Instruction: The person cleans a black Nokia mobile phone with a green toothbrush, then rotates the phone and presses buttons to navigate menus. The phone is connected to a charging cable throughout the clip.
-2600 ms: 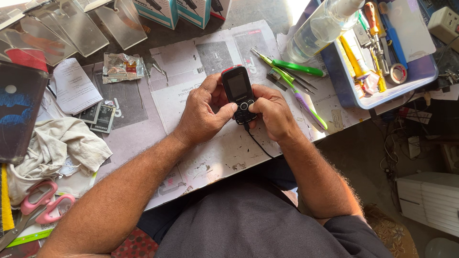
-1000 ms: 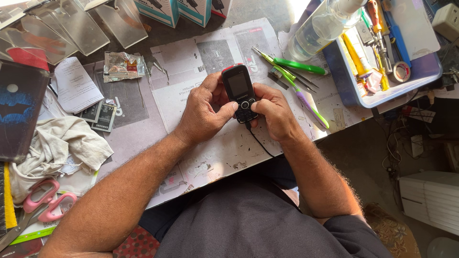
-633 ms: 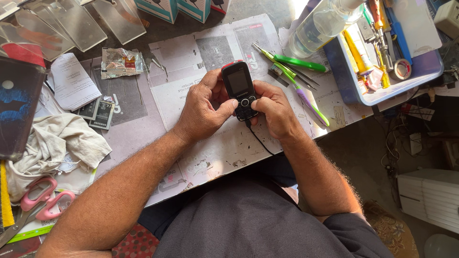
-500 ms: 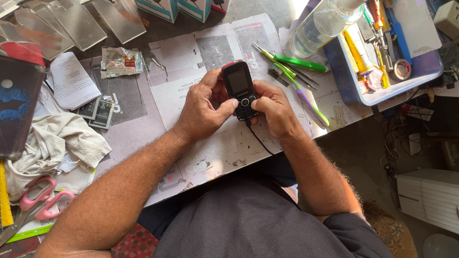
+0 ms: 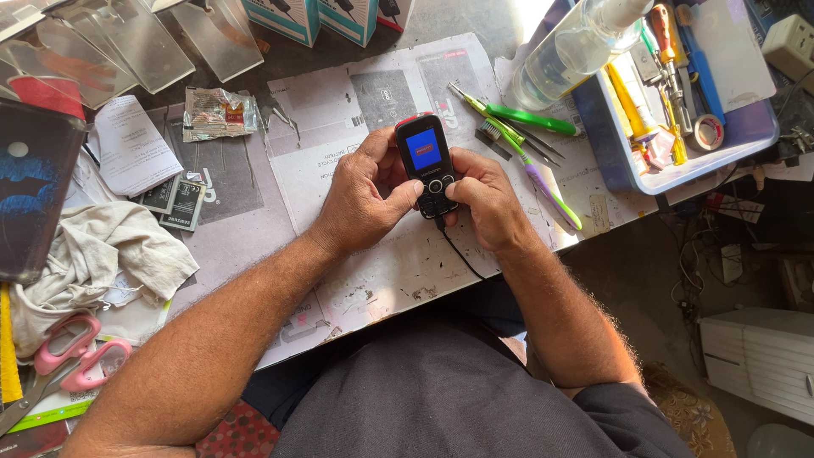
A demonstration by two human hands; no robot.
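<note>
I gripped the small keypad phone (image 5: pixel 426 163) in both hands above the newspaper-covered bench (image 5: pixel 381 271); left hand (image 5: pixel 360 199) and right hand (image 5: pixel 483 199) closed round it, thumbs on keys; its screen glowed blue, cable (image 5: pixel 458 254) plugged in; testing seemingly remained.

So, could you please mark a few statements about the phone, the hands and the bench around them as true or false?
1. Both hands hold the small phone. True: the left hand and the right hand grip it.
2. The phone's screen is dark. False: it glows blue.
3. A thin black cable runs from the phone's lower end. True.
4. The pink-handled scissors lie in the blue tray. False: they lie by the white cloth.
5. The toothbrush is in the right hand. False: it lies on the paper.
</note>
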